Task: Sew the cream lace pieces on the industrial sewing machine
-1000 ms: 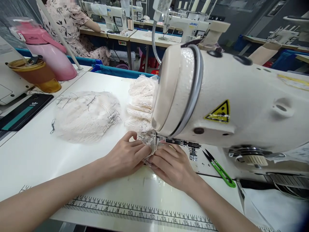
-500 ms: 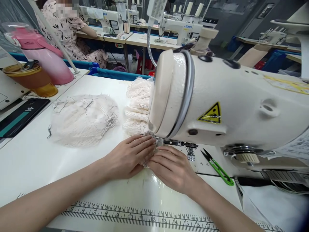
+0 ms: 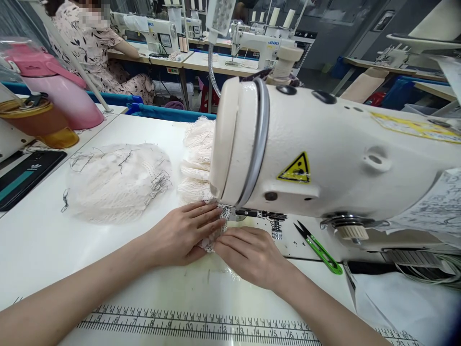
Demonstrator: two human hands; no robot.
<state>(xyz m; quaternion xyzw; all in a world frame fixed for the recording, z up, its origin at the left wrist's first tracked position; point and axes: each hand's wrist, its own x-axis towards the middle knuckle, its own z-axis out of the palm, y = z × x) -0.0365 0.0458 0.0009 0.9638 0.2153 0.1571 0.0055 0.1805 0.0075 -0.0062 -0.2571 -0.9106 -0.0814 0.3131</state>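
Under the head of the sewing machine (image 3: 245,139) lies a gathered strip of pale lace fabric (image 3: 196,163), running away from me along the left of the machine. My left hand (image 3: 182,233) rests flat on its near end, fingers stretched out toward the needle area. On the right, my right hand (image 3: 248,254) pinches the lace edge between thumb and curled fingers, close to the left fingertips. The machine head hides the needle. A round heap of pale lace pieces with loose dark threads (image 3: 118,182) sits to the left on the table.
Green thread snips (image 3: 320,250) lie right of my right hand. A black phone-like case (image 3: 30,178), an amber cup (image 3: 43,122) and a pink bottle (image 3: 61,91) stand at left. A ruler strip (image 3: 201,327) runs along the front edge. A person (image 3: 82,53) sits at another machine behind.
My right hand has drawn slightly back toward me and its fingers are curled tighter, baring more of the lace edge. My left hand stays on the fabric. The whole view has shifted a little.
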